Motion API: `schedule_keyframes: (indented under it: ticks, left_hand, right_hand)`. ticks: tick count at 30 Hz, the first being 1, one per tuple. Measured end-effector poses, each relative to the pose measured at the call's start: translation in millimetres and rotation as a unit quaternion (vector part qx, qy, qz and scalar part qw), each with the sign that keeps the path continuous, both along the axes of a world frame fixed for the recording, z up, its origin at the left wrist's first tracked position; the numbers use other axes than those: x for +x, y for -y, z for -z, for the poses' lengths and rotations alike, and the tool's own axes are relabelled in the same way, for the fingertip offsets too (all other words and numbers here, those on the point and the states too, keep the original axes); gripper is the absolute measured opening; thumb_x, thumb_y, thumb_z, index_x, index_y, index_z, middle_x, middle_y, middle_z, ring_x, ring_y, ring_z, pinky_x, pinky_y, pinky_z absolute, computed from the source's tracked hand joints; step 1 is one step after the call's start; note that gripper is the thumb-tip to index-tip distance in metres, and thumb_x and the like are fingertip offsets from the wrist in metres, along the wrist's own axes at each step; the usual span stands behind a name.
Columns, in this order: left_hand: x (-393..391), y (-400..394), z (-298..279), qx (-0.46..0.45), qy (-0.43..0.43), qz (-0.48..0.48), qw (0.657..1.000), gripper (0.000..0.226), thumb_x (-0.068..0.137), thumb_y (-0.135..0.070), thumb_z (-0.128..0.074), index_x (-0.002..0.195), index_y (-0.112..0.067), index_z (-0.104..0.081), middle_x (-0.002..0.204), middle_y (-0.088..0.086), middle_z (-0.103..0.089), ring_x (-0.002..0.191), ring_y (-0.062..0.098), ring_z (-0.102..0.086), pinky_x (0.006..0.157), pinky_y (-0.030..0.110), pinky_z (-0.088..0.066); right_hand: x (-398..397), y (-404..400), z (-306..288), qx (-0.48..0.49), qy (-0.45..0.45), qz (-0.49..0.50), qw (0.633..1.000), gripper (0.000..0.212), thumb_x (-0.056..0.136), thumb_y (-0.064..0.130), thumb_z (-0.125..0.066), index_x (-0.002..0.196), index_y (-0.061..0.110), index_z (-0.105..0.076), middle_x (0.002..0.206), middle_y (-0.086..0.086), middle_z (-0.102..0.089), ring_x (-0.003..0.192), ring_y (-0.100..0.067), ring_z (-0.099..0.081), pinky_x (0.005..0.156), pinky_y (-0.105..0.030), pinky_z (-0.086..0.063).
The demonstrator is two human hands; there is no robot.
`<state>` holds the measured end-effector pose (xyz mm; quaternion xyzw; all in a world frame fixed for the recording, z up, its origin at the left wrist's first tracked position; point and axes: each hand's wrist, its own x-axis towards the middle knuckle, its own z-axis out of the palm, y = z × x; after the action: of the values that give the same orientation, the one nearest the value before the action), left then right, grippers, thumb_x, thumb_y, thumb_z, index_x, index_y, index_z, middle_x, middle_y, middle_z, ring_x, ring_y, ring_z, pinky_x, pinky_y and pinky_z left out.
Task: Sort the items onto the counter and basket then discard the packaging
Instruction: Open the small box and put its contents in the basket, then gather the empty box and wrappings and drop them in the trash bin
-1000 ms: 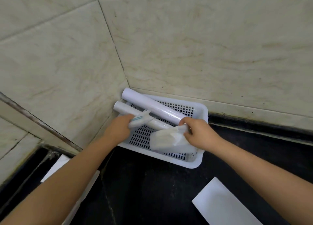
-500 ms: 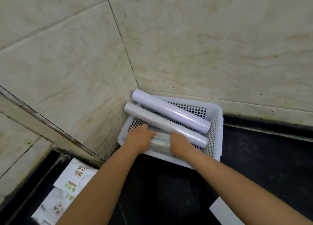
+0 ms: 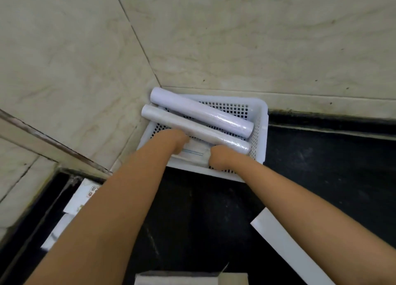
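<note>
Lowered further into basket (image 3: 260, 121) since half a second ago: folded bag pack (image 3: 196, 152), now flat on the mesh, centre frame, just beside the nearer of two rolls (image 3: 199, 124). Left hand (image 3: 173, 142) and right hand (image 3: 219, 158) at either end of pack, fingers curled down onto it (pinch or press: cannot tell). Rolls and pack sorted in. Left to handle: white sheet (image 3: 285, 244) lower right, printed packaging (image 3: 82, 199) lower left, carton flap (image 3: 190, 279) bottom edge.

Soft, even light fills the view, brightest on the pale wall tiles (image 3: 235, 38) toward 12 o'clock. The dark tabletop (image 3: 321, 166) shows faint sheen (no hard shadows). Glare streaks the rolls (image 3: 205, 115). Wide-angle bending bows tile lines; hands are slightly blurred.
</note>
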<state>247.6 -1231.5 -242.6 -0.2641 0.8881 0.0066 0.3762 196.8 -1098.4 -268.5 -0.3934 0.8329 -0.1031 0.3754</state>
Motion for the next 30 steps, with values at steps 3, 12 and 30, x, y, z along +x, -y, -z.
schedule_keyframes:
  ticks: [3, 12, 30]
  left_hand:
    - [7, -6, -1, -0.007, -0.059, 0.019, 0.998, 0.057, 0.091, 0.001, -0.041, 0.143, -0.019, -0.031, 0.147, 0.01, -0.039, 0.124, 0.029, -0.047, 0.103, 0.038, -0.041]
    - [58, -47, -8, -0.065, -0.255, 0.015, 0.965, 0.037, 0.09, -0.004, -0.044, 0.125, -0.007, -0.053, 0.13, 0.014, -0.052, 0.118, 0.029, -0.049, 0.099, 0.04, -0.045]
    - [237, -194, 25, 0.048, -0.125, 0.122, 0.983, 0.072, 0.083, -0.032, -0.06, 0.143, -0.015, -0.024, 0.142, 0.006, -0.037, 0.129, 0.023, -0.037, 0.104, 0.035, -0.037]
  right_hand:
    - [0, -13, -3, 0.002, -0.008, -0.024, 1.0, 0.022, 0.092, 0.007, -0.038, 0.075, 0.007, -0.052, 0.092, -0.008, -0.053, 0.084, -0.023, -0.052, 0.071, -0.028, -0.043]
    - [11, -65, -34, -0.079, -0.061, -0.068, 0.993, 0.026, 0.094, 0.007, -0.036, 0.075, 0.002, -0.054, 0.082, -0.014, -0.057, 0.091, -0.032, -0.055, 0.077, -0.033, -0.043]
    - [63, -312, 6, 0.167, -0.205, 0.215, 0.94, 0.038, 0.085, 0.024, -0.054, 0.118, 0.007, -0.044, 0.124, -0.016, -0.053, 0.117, -0.034, -0.048, 0.096, -0.043, -0.039]
